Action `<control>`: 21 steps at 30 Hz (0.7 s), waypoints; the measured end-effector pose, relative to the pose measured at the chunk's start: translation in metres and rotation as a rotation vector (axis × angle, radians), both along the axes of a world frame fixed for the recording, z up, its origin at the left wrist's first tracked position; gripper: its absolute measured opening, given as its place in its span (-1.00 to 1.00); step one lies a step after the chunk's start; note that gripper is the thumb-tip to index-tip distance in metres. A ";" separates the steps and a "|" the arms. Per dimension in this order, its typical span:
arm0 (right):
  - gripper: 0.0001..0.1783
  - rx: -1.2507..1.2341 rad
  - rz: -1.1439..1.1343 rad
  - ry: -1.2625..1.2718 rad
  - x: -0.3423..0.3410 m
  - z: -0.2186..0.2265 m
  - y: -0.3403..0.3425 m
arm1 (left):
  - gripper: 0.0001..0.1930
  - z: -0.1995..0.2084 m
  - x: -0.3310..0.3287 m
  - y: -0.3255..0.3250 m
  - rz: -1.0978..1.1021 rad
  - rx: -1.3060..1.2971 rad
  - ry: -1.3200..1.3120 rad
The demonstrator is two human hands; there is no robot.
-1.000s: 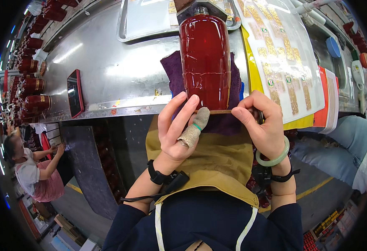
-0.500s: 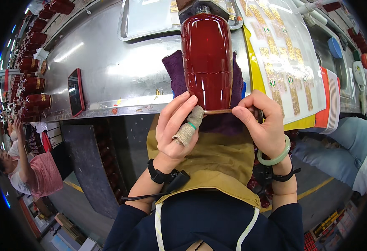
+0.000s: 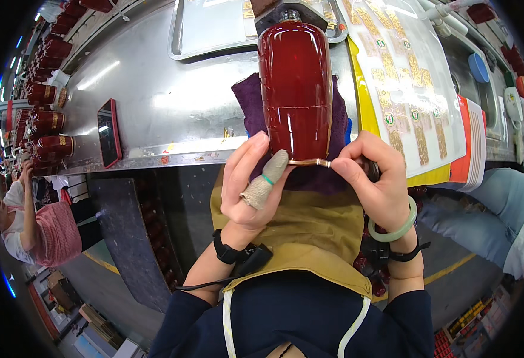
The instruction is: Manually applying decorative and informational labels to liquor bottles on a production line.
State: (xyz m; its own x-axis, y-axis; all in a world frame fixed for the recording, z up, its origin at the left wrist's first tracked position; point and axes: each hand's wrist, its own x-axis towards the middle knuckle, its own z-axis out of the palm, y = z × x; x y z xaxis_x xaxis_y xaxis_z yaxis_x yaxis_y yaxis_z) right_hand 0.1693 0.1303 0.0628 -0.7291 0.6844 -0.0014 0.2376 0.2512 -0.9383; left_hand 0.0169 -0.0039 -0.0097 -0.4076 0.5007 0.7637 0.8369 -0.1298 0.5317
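A glossy dark red bottle [image 3: 296, 77] lies on its side on a purple cloth [image 3: 249, 98], its base toward me. Along the base edge runs a thin gold strip [image 3: 310, 161], its right end standing off the bottle. My left hand [image 3: 253, 185] is at the base's left side; a finger in a grey cloth sleeve [image 3: 269, 179] presses by the strip, and the other fingers rise beside the bottle. Between thumb and forefinger, my right hand [image 3: 374, 173] pinches the strip's right end. Something dark shows inside its curled fingers, too hidden to name.
A metal tray [image 3: 181, 53] stands behind the bottle, whose neck meets a dark block [image 3: 274, 17]. Sheets of gold decals [image 3: 447, 122] lie at right on yellow material. A phone [image 3: 109, 132] rests at left. Further left, a co-worker [image 3: 35, 224] reaches toward red bottles [image 3: 53, 147].
The strip's right end now stands out from the base, held by my right hand. My left fingers have shifted slightly left off the bottle's side. The co-worker has moved closer to the bottles.
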 end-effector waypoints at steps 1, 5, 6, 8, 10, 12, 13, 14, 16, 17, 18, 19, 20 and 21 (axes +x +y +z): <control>-0.82 -0.020 0.011 0.012 -0.002 0.006 -0.002 | -0.48 -0.004 -0.001 -0.005 -0.022 -0.028 -0.118; -0.84 0.022 0.089 0.137 -0.009 0.013 -0.004 | -0.58 0.008 -0.001 -0.005 -0.014 -0.084 -0.160; -0.84 0.020 0.092 0.137 -0.008 0.015 -0.004 | -0.66 0.012 -0.002 -0.002 0.018 -0.083 -0.073; -0.84 -0.021 0.062 0.104 -0.005 0.016 -0.002 | -0.69 0.011 -0.004 -0.003 0.013 -0.082 -0.045; -0.83 -0.024 0.057 0.082 0.001 0.010 0.001 | -0.72 0.009 -0.006 -0.003 0.005 -0.080 -0.017; -0.83 0.011 0.023 0.047 0.006 0.004 0.002 | -0.77 0.004 -0.009 -0.003 -0.034 -0.031 0.078; -0.82 0.036 0.008 0.034 0.007 0.001 0.003 | -0.77 0.004 -0.009 -0.003 -0.035 -0.031 0.077; -0.82 0.036 0.008 0.033 0.007 -0.002 0.003 | -0.79 0.004 -0.008 -0.002 -0.035 -0.031 0.074; -0.82 0.038 -0.044 0.002 0.009 -0.007 0.003 | -0.80 0.005 -0.007 -0.002 -0.037 -0.032 0.070; -0.81 0.059 -0.048 -0.009 0.008 -0.008 0.004 | -0.80 0.006 -0.006 -0.001 -0.028 -0.038 0.059; -0.81 0.058 -0.047 -0.008 0.008 -0.009 0.004 | -0.80 0.006 -0.005 -0.001 -0.018 -0.045 0.049; -0.81 0.052 -0.048 -0.013 0.008 -0.010 0.004 | -0.80 0.007 -0.005 -0.002 -0.018 -0.046 0.050; -0.81 0.045 -0.048 -0.018 0.008 -0.011 0.004 | -0.78 0.008 -0.005 -0.003 -0.013 -0.063 0.049; -0.81 0.046 -0.050 -0.019 0.008 -0.011 0.005 | -0.77 0.009 -0.004 -0.003 -0.011 -0.079 0.046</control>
State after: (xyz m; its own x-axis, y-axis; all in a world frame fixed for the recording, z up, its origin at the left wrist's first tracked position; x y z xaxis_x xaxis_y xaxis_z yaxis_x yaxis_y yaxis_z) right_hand 0.1773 0.1348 0.0514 -0.6944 0.7194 0.0171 0.2685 0.2810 -0.9214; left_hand 0.0125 -0.0065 -0.0003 -0.3670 0.5642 0.7396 0.8596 -0.0982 0.5015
